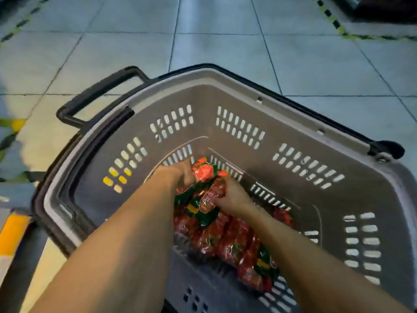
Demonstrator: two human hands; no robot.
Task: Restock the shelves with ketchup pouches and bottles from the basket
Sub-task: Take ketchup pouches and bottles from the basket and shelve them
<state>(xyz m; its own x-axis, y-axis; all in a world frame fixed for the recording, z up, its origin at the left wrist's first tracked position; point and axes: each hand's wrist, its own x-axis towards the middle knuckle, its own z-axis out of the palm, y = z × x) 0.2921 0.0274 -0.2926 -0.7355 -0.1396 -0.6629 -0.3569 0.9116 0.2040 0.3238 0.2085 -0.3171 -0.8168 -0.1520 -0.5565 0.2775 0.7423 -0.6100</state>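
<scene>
A grey plastic basket (225,91) with slotted walls stands on the tiled floor below me. Several red and green ketchup pouches (228,236) lie in a heap on its bottom. Both my arms reach down into it. My left hand (180,172) grips the far end of a small bunch of pouches (204,188) at the far side of the heap. My right hand (232,195) grips the same bunch from the right, fingers curled over it. No bottles show.
The basket's dark handle (97,93) sticks out at the upper left. Grey floor tiles (225,41) stretch ahead, with yellow-black striped tape (334,21) at the upper right and left. A yellow and grey edge (11,233) lies at the far left.
</scene>
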